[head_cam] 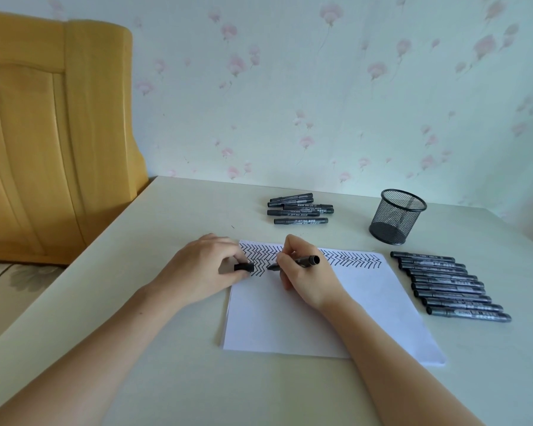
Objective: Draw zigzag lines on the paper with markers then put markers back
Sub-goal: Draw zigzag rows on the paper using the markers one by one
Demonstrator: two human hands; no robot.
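Observation:
A white sheet of paper (336, 315) lies on the pale table (154, 241), with rows of black zigzag lines (351, 259) across its top edge. My right hand (308, 278) grips an uncapped black marker (302, 261), tip pointing left just over the zigzags. My left hand (203, 269) rests on the paper's top left corner and pinches the marker's black cap (244, 267) close to the tip.
A small pile of black markers (300, 208) lies behind the paper. A row of several black markers (450, 287) lies right of the paper. A black mesh pen cup (397, 215) stands empty at back right. A wooden headboard (50, 136) stands left.

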